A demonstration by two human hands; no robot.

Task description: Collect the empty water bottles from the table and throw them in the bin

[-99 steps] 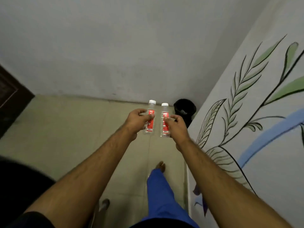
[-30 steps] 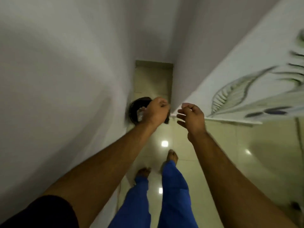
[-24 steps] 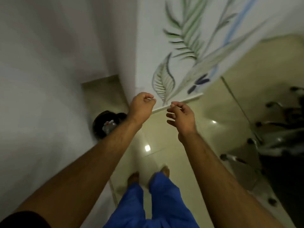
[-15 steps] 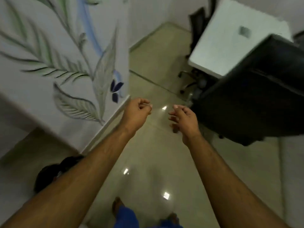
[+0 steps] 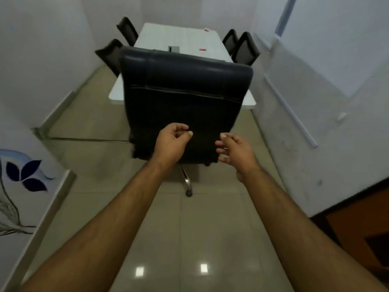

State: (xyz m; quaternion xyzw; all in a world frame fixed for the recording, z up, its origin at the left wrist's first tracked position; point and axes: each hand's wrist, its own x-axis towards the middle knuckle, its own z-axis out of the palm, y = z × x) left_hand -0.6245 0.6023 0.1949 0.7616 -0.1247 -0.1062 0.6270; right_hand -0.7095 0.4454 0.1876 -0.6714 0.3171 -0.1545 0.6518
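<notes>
While both hands are hanging empty, the left hand (image 5: pixel 171 145) is curling its fingers (image 5: pixel 182 128) loosely around nothing and the right hand (image 5: pixel 236 152) is spreading half open, likely because no grasp is due yet. Beyond the fingertips the black office chair (image 5: pixel 185 98) is blocking the white table (image 5: pixel 179 36), where 2 small red-marked items, perhaps bottles (image 5: pixel 203 49), are lying well apart. No bin is showing.

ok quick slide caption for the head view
Both hands empty, held out toward a black office chair at the white table.
</notes>
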